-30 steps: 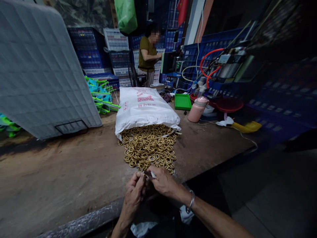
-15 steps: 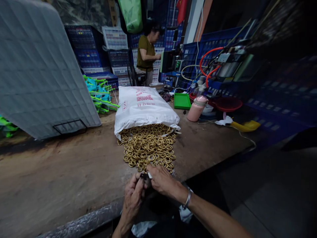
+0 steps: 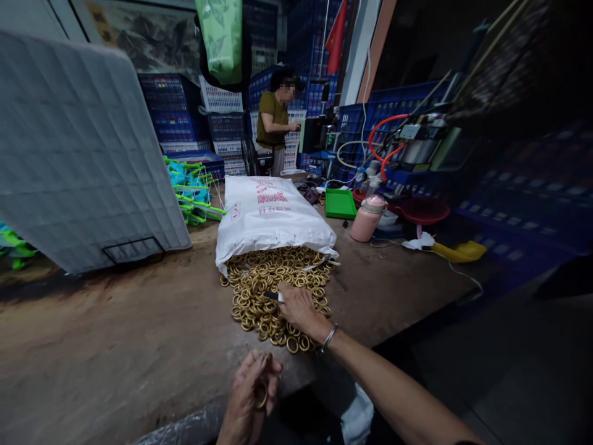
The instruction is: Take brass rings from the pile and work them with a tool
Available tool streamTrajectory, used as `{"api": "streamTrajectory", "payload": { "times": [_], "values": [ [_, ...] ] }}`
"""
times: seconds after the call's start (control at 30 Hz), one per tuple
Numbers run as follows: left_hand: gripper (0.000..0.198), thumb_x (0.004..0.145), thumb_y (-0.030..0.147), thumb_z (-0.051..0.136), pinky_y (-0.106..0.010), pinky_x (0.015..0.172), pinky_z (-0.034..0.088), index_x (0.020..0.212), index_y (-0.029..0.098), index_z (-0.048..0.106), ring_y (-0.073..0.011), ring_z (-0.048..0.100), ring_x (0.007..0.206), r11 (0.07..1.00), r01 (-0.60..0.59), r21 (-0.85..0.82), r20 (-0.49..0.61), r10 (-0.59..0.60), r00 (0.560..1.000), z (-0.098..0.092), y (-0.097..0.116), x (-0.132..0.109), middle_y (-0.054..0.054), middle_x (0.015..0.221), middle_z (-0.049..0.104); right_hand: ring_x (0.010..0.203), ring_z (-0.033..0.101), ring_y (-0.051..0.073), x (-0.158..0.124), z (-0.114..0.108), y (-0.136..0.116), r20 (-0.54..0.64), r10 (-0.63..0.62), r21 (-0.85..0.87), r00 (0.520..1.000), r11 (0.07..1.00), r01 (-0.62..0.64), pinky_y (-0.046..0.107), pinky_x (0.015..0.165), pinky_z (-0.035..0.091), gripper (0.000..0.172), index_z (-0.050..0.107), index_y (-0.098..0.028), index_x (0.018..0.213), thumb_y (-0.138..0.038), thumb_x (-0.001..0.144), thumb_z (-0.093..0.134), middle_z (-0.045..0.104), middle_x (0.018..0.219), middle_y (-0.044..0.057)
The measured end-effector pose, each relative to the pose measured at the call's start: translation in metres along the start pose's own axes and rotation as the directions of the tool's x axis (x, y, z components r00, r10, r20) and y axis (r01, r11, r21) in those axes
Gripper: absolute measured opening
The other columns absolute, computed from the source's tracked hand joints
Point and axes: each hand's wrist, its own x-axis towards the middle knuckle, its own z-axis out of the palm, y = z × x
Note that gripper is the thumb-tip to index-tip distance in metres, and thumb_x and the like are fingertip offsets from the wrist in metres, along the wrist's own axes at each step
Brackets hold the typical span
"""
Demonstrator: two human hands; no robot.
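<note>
Many brass-coloured rings (image 3: 252,300) spill in a heap from the mouth of a white printed sack (image 3: 278,228) onto the table. My right hand (image 3: 299,308) reaches over the heap, its fingers closed on a small, narrow black tool (image 3: 272,296) with a white part; its exact kind is unclear. A metal bangle (image 3: 329,338) circles that wrist. Nearer to me, just off the heap at the table's front edge, my left hand (image 3: 248,389) is curled round a brass ring (image 3: 262,396). Its fingertips press together, and whether more rings lie inside the palm is hidden.
A large pale quilted panel (image 3: 92,161) stands at the left. Beyond the sack's right side are a green tray (image 3: 340,204), a pink bottle (image 3: 367,220) and a yellow scoop (image 3: 461,252). A person (image 3: 273,120) works at the back beside stacked crates (image 3: 169,111).
My right hand has moved forward with the black tool, away from the left hand and over the rings. My left hand has drawn lower, and a ring now shows in it. The view has tilted up.
</note>
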Motion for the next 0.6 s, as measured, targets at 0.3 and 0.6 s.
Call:
{"api": "streamTrajectory", "payload": {
  "times": [0.3, 0.6],
  "values": [
    [0.030, 0.053, 0.036, 0.074, -0.017, 0.037, 0.029, 0.069, 0.015, 0.060, -0.0086, 0.049, 0.051, 0.969, 0.120, -0.216, -0.030, -0.130, 0.991, -0.003, 0.009, 0.004, -0.001, 0.065, 0.058, 0.072, 0.052, 0.016, 0.007, 0.011, 0.000, -0.014, -0.003, 0.011, 1.000, 1.000, 0.003, 0.026, 0.061, 0.027, 0.016, 0.050, -0.017, 0.088, -0.015, 0.075, 0.042, 0.058, 0.083, 0.006],
    [0.024, 0.065, 0.036, 0.066, -0.015, 0.033, 0.029, 0.079, 0.019, 0.056, -0.0069, 0.045, 0.045, 0.996, -0.090, 0.029, -0.068, 0.092, 0.993, 0.002, 0.010, 0.018, 0.005, 0.058, 0.051, 0.052, 0.036, 0.008, -0.016, -0.012, 0.006, 0.070, 0.028, 0.598, 0.997, 0.799, -0.064, 0.019, 0.049, 0.024, 0.010, 0.047, -0.017, 0.065, -0.020, 0.073, 0.042, 0.042, 0.055, -0.005]
  ]
}}
